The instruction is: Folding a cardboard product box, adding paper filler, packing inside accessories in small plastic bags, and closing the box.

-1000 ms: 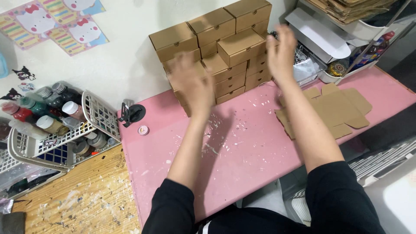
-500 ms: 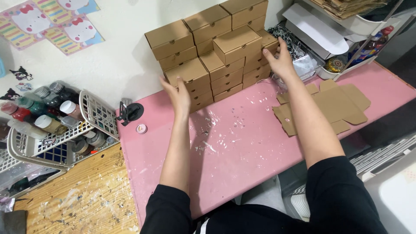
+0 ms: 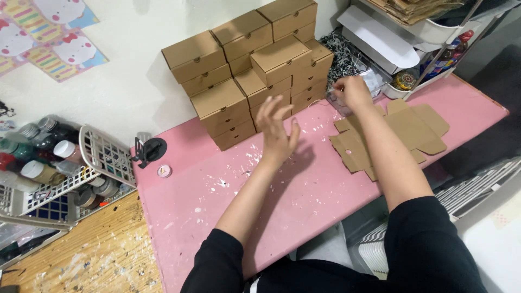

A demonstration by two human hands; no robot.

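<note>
The left hand (image 3: 275, 133) hangs above the pink worktop (image 3: 228, 206) with its fingers spread apart and holding nothing, just in front of the stack of small brown cardboard boxes (image 3: 247, 76) piled against the far wall. The nearest box sits right behind its fingertips, though I cannot tell whether they touch. The right hand (image 3: 351, 92) reaches farther and to the right, fingers loosely curled at the edge of a clear container of shredded dark paper (image 3: 347, 54); whether it grips anything there is hard to make out. Beneath that forearm, flat unfolded cardboard blanks (image 3: 412, 127) lie on the worktop, near its right end. To the left, a white plastic basket (image 3: 103, 157) holds paint bottles, and a small black clip-like object (image 3: 147, 151) and a little round disc (image 3: 164, 171) rest on the near-left part of the pink surface. The worktop is flecked with white paint.
</note>
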